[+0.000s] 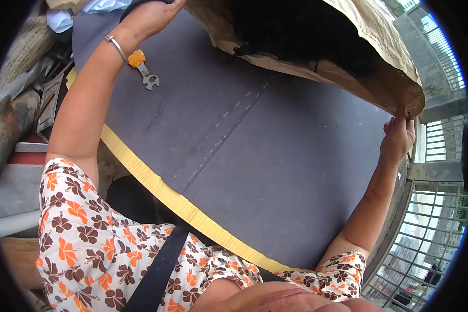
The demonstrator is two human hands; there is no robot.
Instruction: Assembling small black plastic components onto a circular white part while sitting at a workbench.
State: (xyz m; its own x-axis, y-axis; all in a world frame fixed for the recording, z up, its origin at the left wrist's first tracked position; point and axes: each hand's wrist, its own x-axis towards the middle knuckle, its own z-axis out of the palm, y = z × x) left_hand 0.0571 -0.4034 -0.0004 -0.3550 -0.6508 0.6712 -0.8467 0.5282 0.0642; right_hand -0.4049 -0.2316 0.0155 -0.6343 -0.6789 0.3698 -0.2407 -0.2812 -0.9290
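Observation:
A large brown paper sack [343, 78], its wide opening dark inside, is held up over the far side of a grey padded work surface [275, 171]. My right hand [399, 136] pinches the sack's right corner between thumb and fingers. At the top edge of the view, my left hand [153, 16] reaches to the sack's left edge; its fingertips are partly cut off, but they appear closed on the paper. A flat metal wrench [146, 75] with an orange-wrapped handle lies on the surface beside my left forearm.
Yellow trim [177, 200] borders the near edge of the surface, close against my body. Staple-like stitches [223, 136] run along seams. Stacked sacks [28, 49] and a dark curved object [13, 125] crowd the left. A metal grille [421, 234] stands at right.

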